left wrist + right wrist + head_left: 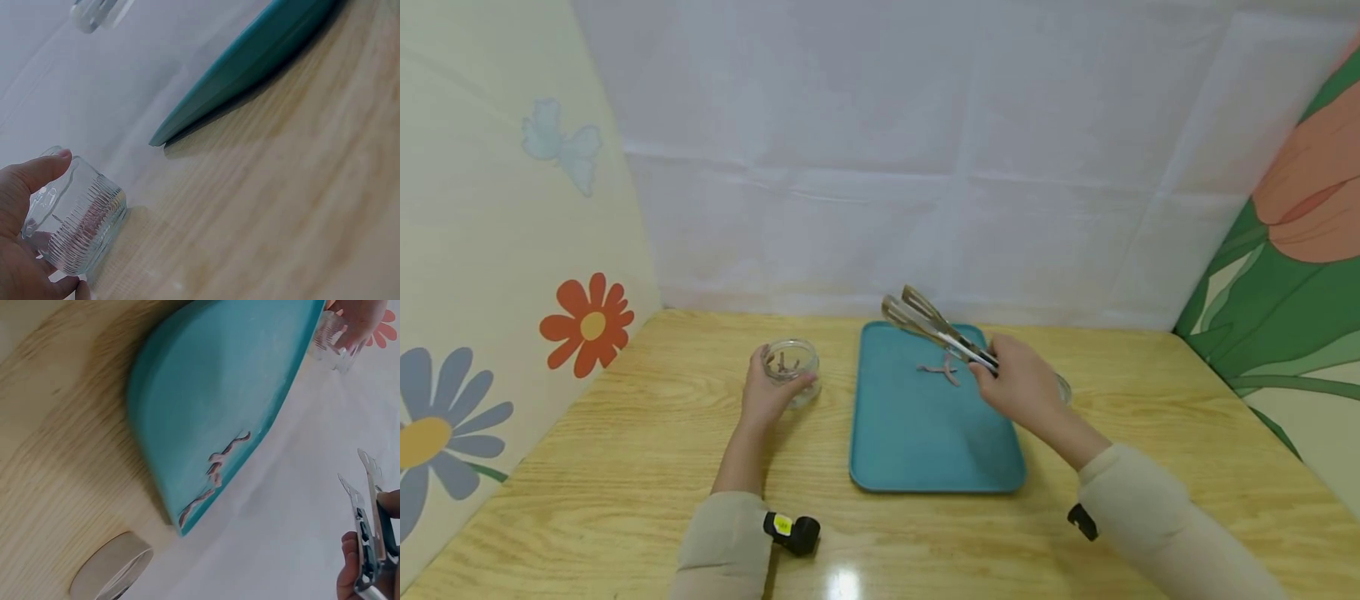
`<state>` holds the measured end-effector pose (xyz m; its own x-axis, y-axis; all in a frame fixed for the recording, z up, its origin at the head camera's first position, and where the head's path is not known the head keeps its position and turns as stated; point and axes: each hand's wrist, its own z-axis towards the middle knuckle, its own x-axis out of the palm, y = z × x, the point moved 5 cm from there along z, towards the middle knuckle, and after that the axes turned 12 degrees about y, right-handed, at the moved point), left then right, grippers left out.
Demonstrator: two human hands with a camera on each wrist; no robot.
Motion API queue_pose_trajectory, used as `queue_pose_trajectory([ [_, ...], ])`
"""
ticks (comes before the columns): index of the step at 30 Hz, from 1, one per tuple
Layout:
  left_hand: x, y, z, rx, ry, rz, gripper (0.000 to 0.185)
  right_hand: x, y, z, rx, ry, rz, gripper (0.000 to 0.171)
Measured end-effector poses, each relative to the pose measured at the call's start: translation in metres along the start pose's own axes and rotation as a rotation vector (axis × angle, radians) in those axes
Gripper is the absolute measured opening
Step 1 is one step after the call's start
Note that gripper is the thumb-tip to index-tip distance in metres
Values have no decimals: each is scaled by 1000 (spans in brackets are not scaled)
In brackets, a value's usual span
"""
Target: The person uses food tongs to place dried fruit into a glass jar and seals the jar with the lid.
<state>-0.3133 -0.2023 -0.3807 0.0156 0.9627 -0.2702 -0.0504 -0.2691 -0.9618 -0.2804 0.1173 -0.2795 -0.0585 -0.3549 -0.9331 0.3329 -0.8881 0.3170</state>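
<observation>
**Tongs held over tray, jar held beside it**

Tabletop (1150, 417): light wood grain, enclosed by a white cloth backdrop (925, 167) and flower-printed side panels (497, 292).

Tray (917, 433): teal, rectangular with rounded corners, flat on the tabletop at centre. A few thin brownish strips (943, 371) lie on its far half, nearer the right edge; the right wrist view shows them strung along one edge of the tray.

Right hand (1018, 387): fingers curled round the handle end of metal tongs (936, 329). The tongs are raised above the far part of the tray, blades pointing away and to the left, tips slightly parted and carrying nothing. The blades are above the strips, not touching them.

Left hand (767, 396): wrapped round a small ribbed glass jar (790, 367), thumb and fingers on its wall. The jar stands on the tabletop just left of the tray, apart from it. Brownish pieces show inside it; their number cannot be told.

Lid (112, 565): a round, pale disc on the tabletop just right of the tray, largely hidden behind the right hand in the head view.

Both forearms wear beige sleeves, each with a small black device at the wrist.
</observation>
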Motion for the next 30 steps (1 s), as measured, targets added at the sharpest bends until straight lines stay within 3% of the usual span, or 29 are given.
queue_pose_trajectory([
  [9, 1, -1, -1, -12, -10, 11, 96, -4, -22, -10, 27, 51, -73, 22],
  [17, 0, 1, 0, -13, -13, 12, 97, -2, -37, -19, 16, 73, -140, 21],
  [24, 1, -1, -1, -1, -5, 0, 96, 7, -46, -31, -28, 64, -136, 13],
  [30, 1, -2, -1, -2, -12, 7, 95, 14, -53, -36, -1, 79, -192, 25],
])
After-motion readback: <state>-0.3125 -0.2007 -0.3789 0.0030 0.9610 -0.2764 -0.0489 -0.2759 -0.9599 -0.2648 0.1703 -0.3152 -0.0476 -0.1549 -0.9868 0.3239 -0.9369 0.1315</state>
